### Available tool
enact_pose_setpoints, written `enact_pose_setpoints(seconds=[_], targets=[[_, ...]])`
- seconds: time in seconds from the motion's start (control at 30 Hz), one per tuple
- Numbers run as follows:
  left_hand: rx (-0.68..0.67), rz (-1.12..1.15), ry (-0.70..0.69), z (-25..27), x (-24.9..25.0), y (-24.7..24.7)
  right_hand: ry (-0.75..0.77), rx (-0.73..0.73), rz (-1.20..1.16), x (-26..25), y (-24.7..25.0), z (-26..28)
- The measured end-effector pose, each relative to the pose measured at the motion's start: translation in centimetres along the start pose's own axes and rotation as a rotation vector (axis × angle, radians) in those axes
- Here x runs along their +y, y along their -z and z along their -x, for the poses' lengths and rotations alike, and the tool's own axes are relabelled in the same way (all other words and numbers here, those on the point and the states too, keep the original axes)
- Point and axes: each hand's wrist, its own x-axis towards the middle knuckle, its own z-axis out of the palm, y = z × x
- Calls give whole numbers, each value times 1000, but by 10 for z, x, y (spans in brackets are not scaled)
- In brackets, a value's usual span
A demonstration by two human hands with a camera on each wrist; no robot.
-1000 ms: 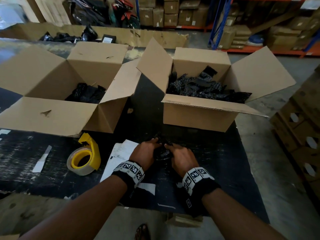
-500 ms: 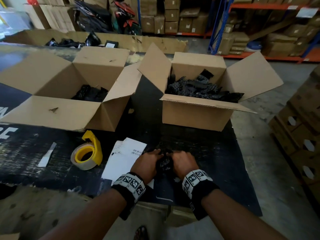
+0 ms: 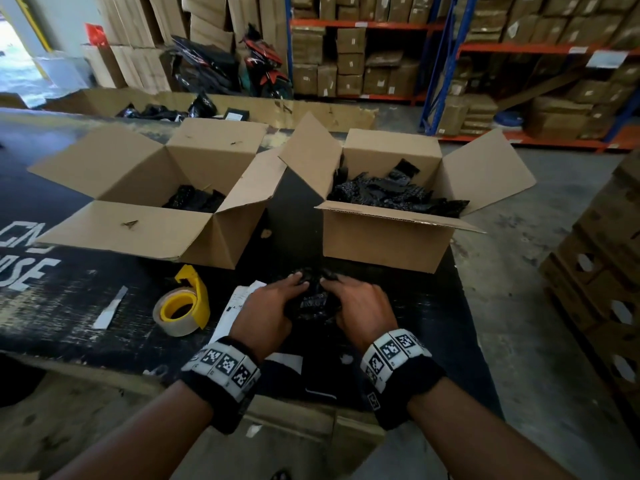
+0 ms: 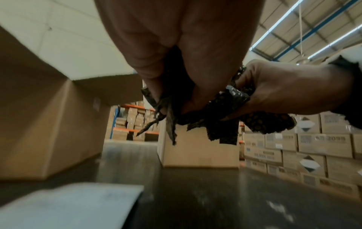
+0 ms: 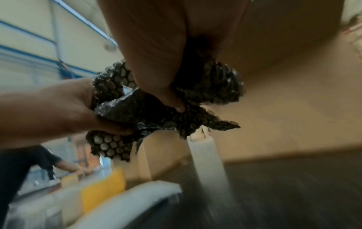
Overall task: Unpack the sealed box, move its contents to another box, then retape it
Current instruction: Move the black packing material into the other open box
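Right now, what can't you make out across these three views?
- Head view: what is inside the black bubble-wrap bundle; left hand and right hand cover it.
- Head view: how deep the packets sit in the left box and right box; walls and flaps hide it.
- Right wrist view: tape dispenser blurred.
- Left wrist view: paper sheet print unreadable, blurred.

Black bubble-wrap bundle [image 5: 149, 111] pinched between right hand [image 5: 176, 51] and left hand [image 5: 51, 108], above blurred dark table [image 5: 284, 193].
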Motion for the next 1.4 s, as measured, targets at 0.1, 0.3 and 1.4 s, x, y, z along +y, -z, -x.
enact_pose_setpoints(seconds=[0.1,0.3,1.4], targets=[[86,3,-43,-3,12,32,50,100,-7,-15,28,-7],[256,-25,-135,-40,46,107,154,301,42,-35,99,-38],[-229,-352,-275,-411,113,45,-240,-97,240,187,201,-256]])
